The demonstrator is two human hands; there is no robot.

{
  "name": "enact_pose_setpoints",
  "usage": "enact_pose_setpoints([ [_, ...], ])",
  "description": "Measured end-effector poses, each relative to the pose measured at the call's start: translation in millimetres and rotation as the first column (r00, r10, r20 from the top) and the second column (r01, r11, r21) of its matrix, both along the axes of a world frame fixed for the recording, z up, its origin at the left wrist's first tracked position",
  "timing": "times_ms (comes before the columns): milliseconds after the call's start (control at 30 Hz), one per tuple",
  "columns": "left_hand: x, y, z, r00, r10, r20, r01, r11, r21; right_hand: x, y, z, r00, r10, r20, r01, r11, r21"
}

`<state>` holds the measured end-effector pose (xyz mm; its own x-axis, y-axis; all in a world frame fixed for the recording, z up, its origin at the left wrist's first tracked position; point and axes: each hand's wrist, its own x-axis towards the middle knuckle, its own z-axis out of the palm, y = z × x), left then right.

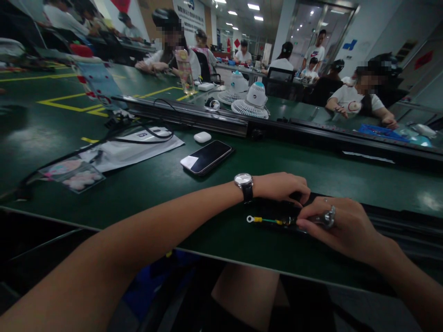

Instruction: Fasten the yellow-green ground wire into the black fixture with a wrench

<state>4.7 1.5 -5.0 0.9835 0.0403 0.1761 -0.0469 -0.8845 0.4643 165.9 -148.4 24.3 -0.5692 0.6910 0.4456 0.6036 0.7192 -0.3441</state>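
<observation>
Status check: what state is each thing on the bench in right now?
Green-yellow wire: flat on the table, ring terminal free, other end pinched by right hand.
Left hand: fingers curled, resting just behind the wire.
Phone: face up, screen dark.
Earbud case: closed.
Fans: running or not, cannot tell.
</observation>
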Motion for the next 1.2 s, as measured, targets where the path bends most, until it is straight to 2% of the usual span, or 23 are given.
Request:
enact_pose_setpoints([
  [300, 0, 1, 0.2, 1.0, -0.015, -0.009, 0.015, 1.0, 0.017, -1, 1, -3.5, 0.999, -0.005, 0.045, 0.005, 1.0, 0.002],
  [633, 0, 0, -0.1, 1.0, 0.004, -0.023, -0.004, 1.0, -0.002, -3, 1, -3.4, 1.0, -0.027, -0.006, 0.027, 1.0, -0.017],
  [833, -1, 6, -0.1, 0.997, -0.061, -0.053, 0.062, 0.998, 0.009, 9, 6, 3.8, 0.994, 0.101, 0.046, -0.1, 0.995, -0.025],
  [1000, -1, 7, 0.4, 0.996, -0.078, -0.039, 0.077, 0.997, -0.025, 13, 6, 3.9, 0.999, 0.02, -0.033, -0.022, 0.997, -0.071],
  [1200, -2, 3, -2.5, 1.0, -0.014, -0.026, 0.013, 1.0, -0.008, 5, 3, -2.2, 0.999, -0.045, -0.031, 0.042, 0.995, -0.087],
])
